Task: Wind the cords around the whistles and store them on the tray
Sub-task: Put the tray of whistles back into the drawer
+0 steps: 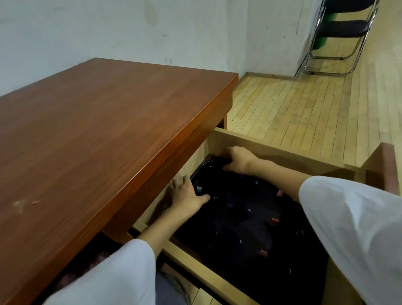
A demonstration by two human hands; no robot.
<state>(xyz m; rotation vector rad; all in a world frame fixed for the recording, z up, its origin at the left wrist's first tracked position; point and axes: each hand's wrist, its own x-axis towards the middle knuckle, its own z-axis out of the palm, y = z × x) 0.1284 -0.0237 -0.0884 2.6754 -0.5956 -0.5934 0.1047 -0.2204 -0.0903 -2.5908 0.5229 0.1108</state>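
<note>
Head: hands (186,196) (239,160) on tray (202,169) rim

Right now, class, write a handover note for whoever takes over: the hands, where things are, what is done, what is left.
Left hand grips the left rim of the black tray; right hand grips its far rim.
The tray sits in the open drawer of the desk.
Whistles lie on the tray, too blurred to judge the winding.
Done: whistles on tray.
Left: check the winding, then probably settle the tray and close the drawer.
</note>
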